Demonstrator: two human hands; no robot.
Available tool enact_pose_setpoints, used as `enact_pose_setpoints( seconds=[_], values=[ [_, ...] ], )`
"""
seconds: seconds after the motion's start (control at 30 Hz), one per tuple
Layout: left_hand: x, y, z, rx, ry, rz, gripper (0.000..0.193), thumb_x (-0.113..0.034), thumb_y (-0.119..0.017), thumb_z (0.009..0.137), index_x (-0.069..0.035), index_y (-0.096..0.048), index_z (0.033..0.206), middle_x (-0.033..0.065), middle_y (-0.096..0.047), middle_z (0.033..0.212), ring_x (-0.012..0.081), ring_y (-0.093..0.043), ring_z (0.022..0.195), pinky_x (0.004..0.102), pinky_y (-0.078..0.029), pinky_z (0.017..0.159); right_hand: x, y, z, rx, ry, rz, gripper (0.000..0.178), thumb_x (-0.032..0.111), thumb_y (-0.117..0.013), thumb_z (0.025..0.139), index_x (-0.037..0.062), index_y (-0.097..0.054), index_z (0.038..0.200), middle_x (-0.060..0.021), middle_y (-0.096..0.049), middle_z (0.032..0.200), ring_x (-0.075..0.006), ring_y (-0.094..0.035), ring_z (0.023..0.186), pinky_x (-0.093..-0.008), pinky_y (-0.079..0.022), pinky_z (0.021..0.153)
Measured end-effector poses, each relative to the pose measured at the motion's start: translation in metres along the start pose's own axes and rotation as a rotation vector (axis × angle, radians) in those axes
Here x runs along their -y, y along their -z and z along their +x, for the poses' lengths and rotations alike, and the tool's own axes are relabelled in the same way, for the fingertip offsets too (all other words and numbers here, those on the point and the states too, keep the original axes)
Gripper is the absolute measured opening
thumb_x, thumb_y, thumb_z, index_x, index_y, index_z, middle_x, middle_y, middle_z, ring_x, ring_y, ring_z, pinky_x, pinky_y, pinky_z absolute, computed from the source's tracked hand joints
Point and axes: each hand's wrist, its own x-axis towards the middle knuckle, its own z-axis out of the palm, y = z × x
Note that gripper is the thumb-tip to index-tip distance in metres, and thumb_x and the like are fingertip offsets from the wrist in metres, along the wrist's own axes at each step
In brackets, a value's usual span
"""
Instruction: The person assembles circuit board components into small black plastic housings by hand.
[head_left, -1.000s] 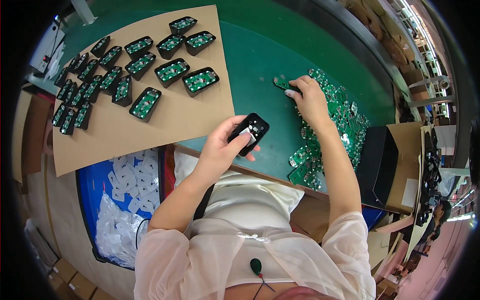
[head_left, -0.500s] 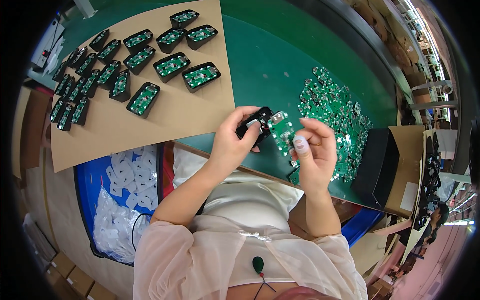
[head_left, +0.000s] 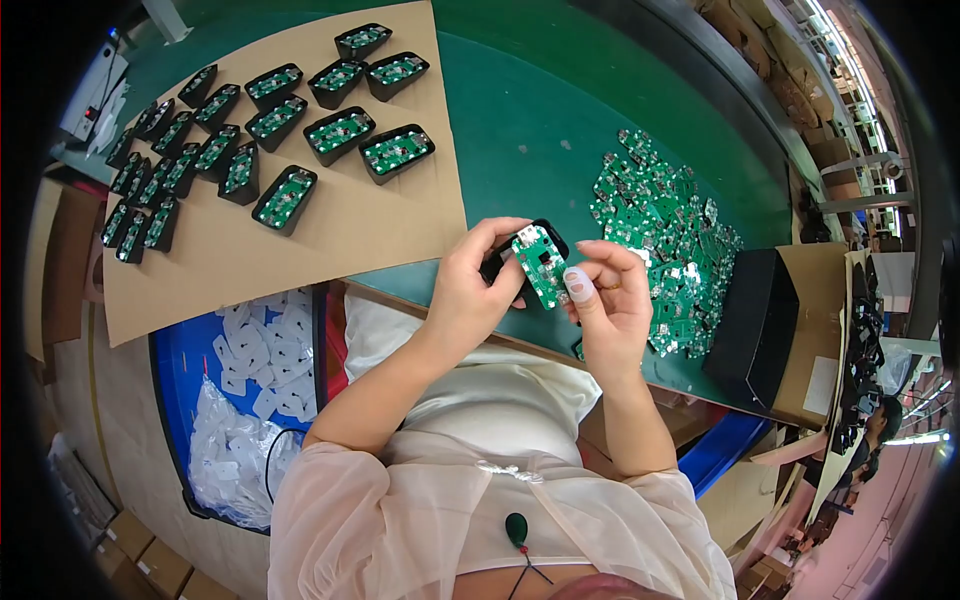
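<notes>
My left hand (head_left: 477, 283) is wrapped round a small black plastic housing (head_left: 552, 232), mostly hidden behind a green circuit board (head_left: 542, 263). Between thumb and fingers, my right hand (head_left: 612, 295) pinches the lower right end of that board. The board lies tilted over the housing's opening, its upper end close to my left fingertips. Whether it sits inside the housing cannot be made out. Right of my hands spreads a heap of loose green circuit boards (head_left: 690, 250).
At left, a cardboard sheet (head_left: 390, 225) carries several black housings with green boards (head_left: 285, 198). Below it, a blue bin (head_left: 172, 372) holds white plastic pieces (head_left: 265, 350) and a clear bag (head_left: 235, 450). A black-sided box (head_left: 752, 325) stands right of the heap.
My right hand has brought the circuit board left, from beside the housing to over it. The board has turned slightly and now covers much of the housing.
</notes>
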Motion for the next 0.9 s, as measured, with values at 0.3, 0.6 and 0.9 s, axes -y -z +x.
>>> enact_pose_setpoints(
  seconds=[0.3, 0.6, 0.9],
  values=[
    [-0.003, -0.002, -0.008, 0.083, 0.128, -0.224, 0.029, -0.016, -0.056, 0.089, 0.001, -0.052, 0.113, 0.0079, -0.059, 0.097, 0.0088, -0.057, 0.077, 0.0218, -0.052, 0.054, -0.016, 0.006, 0.000, -0.060, -0.036, -0.102, 0.024, 0.005, -0.058, 0.087, 0.0023, -0.045, 0.108, -0.0029, -0.058, 0.080, -0.0076, -0.054, 0.073, -0.0206, -0.043, 0.064],
    [0.005, -0.004, -0.005, 0.098, -0.086, 0.322, 0.026, -0.007, -0.061, 0.082, 0.000, -0.057, 0.106, 0.0091, -0.055, 0.096, 0.0168, -0.054, 0.085, 0.0268, -0.044, 0.073, -0.011, 0.003, 0.002, -0.078, 0.336, -0.544, 0.016, 0.003, -0.066, 0.078, 0.0031, -0.064, 0.094, -0.0088, -0.055, 0.082, -0.0180, -0.055, 0.073, -0.0268, -0.044, 0.059],
    [-0.009, -0.002, -0.008, -0.004, -0.504, 0.404, 0.019, 0.003, -0.059, 0.079, -0.003, -0.063, 0.097, 0.0108, -0.052, 0.103, 0.0158, -0.051, 0.079, 0.0249, -0.042, 0.068, 0.016, 0.010, 0.008, 0.106, 0.620, -1.149, 0.017, 0.004, -0.063, 0.068, 0.0049, -0.057, 0.084, -0.0035, -0.053, 0.078, -0.0195, -0.050, 0.069, -0.0300, -0.042, 0.056]
  ],
)
